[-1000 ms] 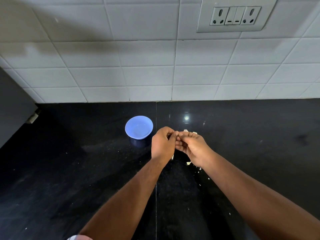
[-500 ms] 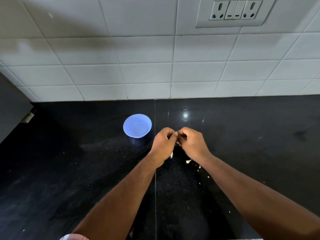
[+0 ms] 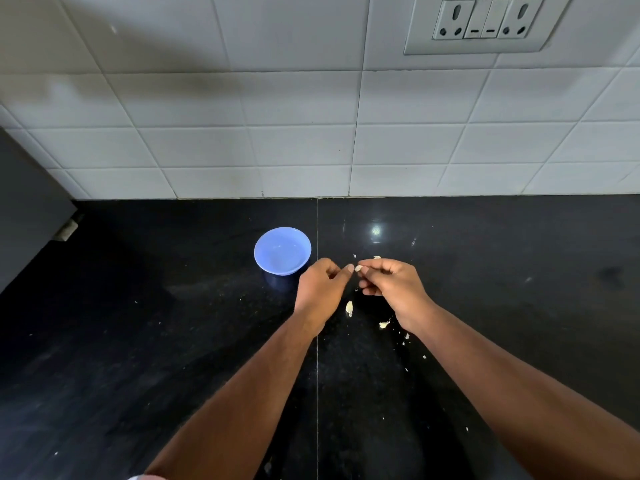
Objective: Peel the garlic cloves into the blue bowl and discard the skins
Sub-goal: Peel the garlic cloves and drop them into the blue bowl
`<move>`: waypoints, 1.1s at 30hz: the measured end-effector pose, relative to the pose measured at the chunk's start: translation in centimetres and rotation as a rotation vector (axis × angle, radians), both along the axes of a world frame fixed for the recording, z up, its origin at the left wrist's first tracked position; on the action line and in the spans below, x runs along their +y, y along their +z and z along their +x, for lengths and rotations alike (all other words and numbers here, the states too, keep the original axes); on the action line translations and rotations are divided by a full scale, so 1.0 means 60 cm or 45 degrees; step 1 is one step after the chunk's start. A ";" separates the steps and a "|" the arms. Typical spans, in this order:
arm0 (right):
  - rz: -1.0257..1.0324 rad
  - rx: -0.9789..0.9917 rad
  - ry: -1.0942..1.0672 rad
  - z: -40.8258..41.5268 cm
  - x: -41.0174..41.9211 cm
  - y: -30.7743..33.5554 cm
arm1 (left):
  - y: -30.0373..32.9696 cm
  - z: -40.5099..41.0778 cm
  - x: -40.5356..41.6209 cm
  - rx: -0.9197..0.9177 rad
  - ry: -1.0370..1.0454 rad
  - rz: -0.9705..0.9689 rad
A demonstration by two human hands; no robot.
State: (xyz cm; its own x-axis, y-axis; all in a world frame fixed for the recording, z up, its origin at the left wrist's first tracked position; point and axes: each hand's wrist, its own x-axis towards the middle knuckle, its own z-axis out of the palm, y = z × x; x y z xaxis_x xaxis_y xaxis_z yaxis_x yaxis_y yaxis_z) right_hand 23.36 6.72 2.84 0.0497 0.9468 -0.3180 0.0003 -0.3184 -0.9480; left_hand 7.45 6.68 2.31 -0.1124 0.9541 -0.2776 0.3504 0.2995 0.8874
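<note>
The blue bowl (image 3: 282,251) stands on the black counter and looks empty. Just right of it, my right hand (image 3: 393,285) pinches a small pale garlic clove (image 3: 359,268) at its fingertips. My left hand (image 3: 320,289) sits a small gap to the left of the clove. Its fingers are curled, its thumb points at the clove, and nothing shows inside it. A pale garlic piece (image 3: 349,308) lies on the counter between my wrists, and another scrap (image 3: 383,324) lies under my right wrist.
Small skin flakes (image 3: 405,337) are scattered on the black counter (image 3: 173,341) below my right arm, and a few (image 3: 376,257) lie behind my hands. A white tiled wall (image 3: 311,133) with a socket plate (image 3: 481,24) backs the counter. A dark appliance (image 3: 27,209) stands at the left.
My hands were pressed together on the clove; now they have drawn slightly apart, with the clove staying in my right fingertips. The view has tilted a little.
</note>
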 end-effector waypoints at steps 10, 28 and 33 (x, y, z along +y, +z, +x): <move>-0.022 0.088 -0.026 -0.014 -0.005 0.011 | 0.004 0.018 -0.012 -0.052 -0.031 0.242; 0.280 -0.309 0.058 0.002 -0.016 0.017 | 0.021 0.028 0.000 -0.400 0.077 0.141; 0.285 -0.347 0.065 0.005 -0.018 0.019 | 0.020 0.022 -0.002 -0.427 -0.019 0.177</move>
